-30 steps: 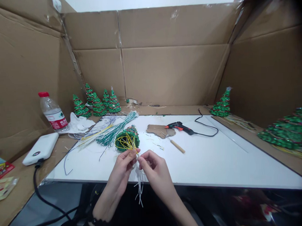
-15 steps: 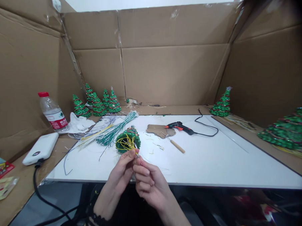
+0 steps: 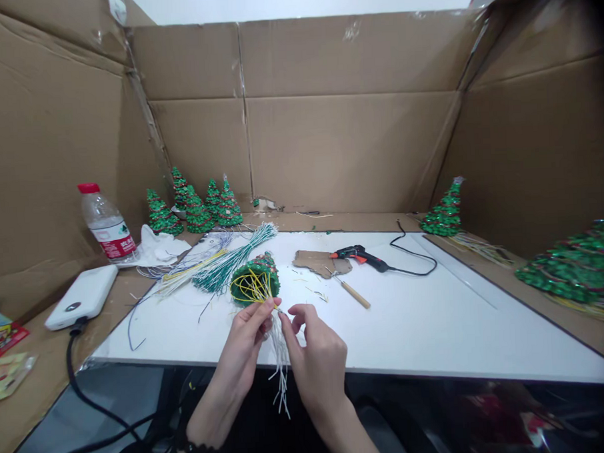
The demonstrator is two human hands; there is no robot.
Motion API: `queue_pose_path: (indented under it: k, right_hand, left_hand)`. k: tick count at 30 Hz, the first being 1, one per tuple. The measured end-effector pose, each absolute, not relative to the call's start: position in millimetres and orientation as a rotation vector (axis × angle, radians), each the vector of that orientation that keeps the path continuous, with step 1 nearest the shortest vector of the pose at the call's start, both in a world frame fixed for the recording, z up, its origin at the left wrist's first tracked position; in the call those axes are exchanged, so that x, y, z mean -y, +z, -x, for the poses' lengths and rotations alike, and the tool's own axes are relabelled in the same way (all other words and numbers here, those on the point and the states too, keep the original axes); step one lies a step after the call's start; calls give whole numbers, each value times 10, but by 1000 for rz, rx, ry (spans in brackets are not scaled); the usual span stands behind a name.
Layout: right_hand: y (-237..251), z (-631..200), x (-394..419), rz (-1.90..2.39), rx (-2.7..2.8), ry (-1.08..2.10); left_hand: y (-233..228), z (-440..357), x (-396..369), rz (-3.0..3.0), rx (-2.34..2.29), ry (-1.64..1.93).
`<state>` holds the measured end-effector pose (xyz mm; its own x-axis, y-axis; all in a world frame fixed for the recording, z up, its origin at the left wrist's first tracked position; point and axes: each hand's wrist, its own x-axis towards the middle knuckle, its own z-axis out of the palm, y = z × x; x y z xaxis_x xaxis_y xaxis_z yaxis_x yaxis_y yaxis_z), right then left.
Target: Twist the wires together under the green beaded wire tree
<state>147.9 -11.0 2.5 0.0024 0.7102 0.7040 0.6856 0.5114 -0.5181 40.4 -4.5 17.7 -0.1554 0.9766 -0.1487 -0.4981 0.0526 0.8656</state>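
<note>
A small green beaded tree (image 3: pixel 255 279) lies on its side on the white board (image 3: pixel 411 322), its base toward me with yellow wires looping out. My left hand (image 3: pixel 247 342) pinches those wires where they gather just below the tree. A bunch of pale wire ends (image 3: pixel 279 368) hangs down from that pinch over the board's front edge. My right hand (image 3: pixel 315 353) is beside it on the right, fingers curled, fingertips touching the hanging wires.
Loose green and white wire bundles (image 3: pixel 223 263) lie left of the tree. A hot glue gun (image 3: pixel 359 255), cardboard scrap (image 3: pixel 319 261) and wooden-handled awl (image 3: pixel 352 291) sit mid-board. Finished trees (image 3: pixel 196 208) stand at back left; others (image 3: pixel 444 210) at right. Bottle (image 3: pixel 104 225) and white power bank (image 3: pixel 82 296) at left.
My right hand, closed against the left half a second ago, has moved apart and lower, and the pale wire ends hang free again.
</note>
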Motion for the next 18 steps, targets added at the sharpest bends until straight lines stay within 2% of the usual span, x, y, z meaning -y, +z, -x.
queue_pose_path:
  k: [5,9,12,18]
  right_hand:
    - [104,-1548,100,1135,1775,-106]
    - [123,-1567,101,1135,1805,-23]
    - [151,-1574,102,1125,1778,327]
    - [219,-1555,88,825,1330,1394]
  left_hand:
    - [139,-395,59,-669,-1058,1493]
    - [145,-413,62,-684,-1070,1505]
    - [135,-412,55,-699,-1056,1495]
    - [98,-381,49,-693,-937,1451]
